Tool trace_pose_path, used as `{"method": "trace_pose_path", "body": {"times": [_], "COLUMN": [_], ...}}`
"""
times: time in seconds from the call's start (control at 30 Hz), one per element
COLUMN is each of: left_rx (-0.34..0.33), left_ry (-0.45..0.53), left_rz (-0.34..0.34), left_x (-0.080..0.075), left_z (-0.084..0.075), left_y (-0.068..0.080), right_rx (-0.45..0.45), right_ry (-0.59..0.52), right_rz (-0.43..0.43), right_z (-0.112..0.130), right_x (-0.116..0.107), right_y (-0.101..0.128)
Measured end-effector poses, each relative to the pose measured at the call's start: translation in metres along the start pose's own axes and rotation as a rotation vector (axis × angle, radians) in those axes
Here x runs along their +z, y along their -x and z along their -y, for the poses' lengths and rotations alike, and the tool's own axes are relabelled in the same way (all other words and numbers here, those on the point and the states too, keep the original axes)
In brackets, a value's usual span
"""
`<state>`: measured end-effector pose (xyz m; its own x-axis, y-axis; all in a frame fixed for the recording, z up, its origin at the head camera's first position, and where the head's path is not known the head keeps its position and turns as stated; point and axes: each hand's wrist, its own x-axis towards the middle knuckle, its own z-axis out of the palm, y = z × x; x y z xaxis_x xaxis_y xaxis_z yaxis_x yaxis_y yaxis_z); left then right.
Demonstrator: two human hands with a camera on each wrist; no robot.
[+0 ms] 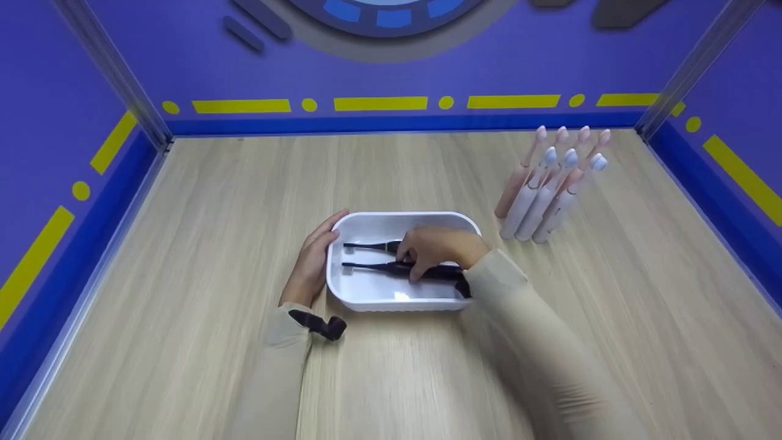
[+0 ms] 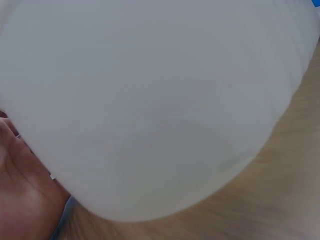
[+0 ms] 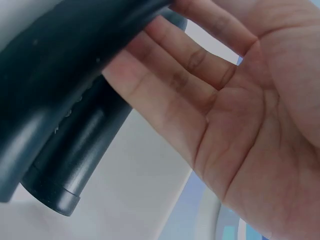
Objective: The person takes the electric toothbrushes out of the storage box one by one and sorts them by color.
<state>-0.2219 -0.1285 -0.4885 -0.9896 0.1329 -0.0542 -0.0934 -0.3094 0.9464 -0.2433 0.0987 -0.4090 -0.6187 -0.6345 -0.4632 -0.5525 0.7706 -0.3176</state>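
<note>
- Table [image 1: 214, 201]: wood top, walled on three sides, open room left of and in front of the tub.
- White tub [image 1: 397, 302]: centre of the table, long axis left-right.
- Pink and white toothbrushes [image 1: 550, 189]: standing cluster, back-right, well apart from the tub.
- Two black toothbrushes [image 1: 366, 267]: lying parallel in the tub, heads left, handles right.
- Right hand [image 1: 437, 247]: nearer, over the handles, fingers curled onto the near brush.
- Left hand [image 1: 314, 260]: fingers straight, flat against the tub's left wall.
</note>
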Motion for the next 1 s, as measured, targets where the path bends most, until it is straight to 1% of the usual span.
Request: {"method": "trace_pose_path", "body": {"times": [0.17, 0.3, 0.53, 0.8, 0.87, 1.0], "left_rx": [-0.012, -0.018, -0.013, -0.017, -0.022, -0.022], "left_ry": [-0.016, -0.017, -0.010, -0.026, -0.034, -0.034], "left_rz": [-0.008, -0.004, 0.001, 0.007, 0.003, 0.004], "left_x": [0.001, 0.001, 0.001, 0.000, 0.000, 0.000], "left_z": [-0.001, -0.001, 0.000, 0.001, 0.001, 0.000], "left_y": [0.000, 0.000, -0.001, 0.000, 0.000, 0.000], "right_rx": [-0.013, -0.017, -0.064, -0.140, -0.148, -0.129], "right_ry": [0.006, -0.011, -0.013, -0.061, -0.064, -0.056], "right_rz": [0.005, 0.008, 0.009, -0.003, -0.012, -0.033], "right_z": [-0.001, -0.002, -0.006, -0.009, -0.009, -0.008], "right_x": [-0.001, -0.002, -0.005, -0.011, -0.012, -0.016], "right_y": [0.003, 0.005, 0.007, 0.012, 0.013, 0.017]}}
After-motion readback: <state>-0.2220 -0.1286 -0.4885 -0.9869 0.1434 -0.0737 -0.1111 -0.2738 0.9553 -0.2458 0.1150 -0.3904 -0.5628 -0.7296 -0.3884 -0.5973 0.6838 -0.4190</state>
